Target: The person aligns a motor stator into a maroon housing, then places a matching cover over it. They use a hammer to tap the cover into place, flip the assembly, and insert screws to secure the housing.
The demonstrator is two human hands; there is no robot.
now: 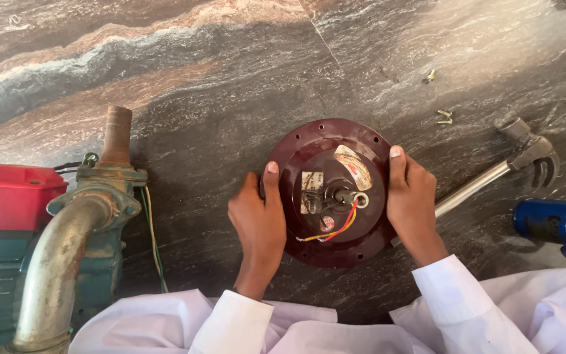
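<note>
Two hands: both grip one round dark-red metal cover (335,193) lying flat on the stone floor (230,78), near the middle of the view.
Cover: a disc with a raised centre, small bolt holes around its rim, worn paper labels, a short centre stub, and red and yellow wires (339,226) trailing from the middle toward its near edge.
Left hand (257,226): fingers curled against the cover's left rim, thumb laid up over the rim onto the top face; closed on the cover.
Right hand (413,200): fingers wrapped round the right rim, thumb pressed on top near the edge; closed on the cover.
Handling: looks like cast metal, so likely stiff and fairly heavy; the painted face may be slick. The rim at opposite sides is the sound place to hold; the wires and centre stub look delicate and are best left alone.
Just right of the cover: a pipe wrench (499,170) lies with its handle running under the right hand, jaw end toward the floor's right edge.
Far right edge: a blue cylinder-shaped part (558,223).
Upper right: a few loose screws (444,117) on the floor.
Left edge: a water pump (67,262) with a rusty pipe and a red box.
Near edge: white sleeves and clothing.
</note>
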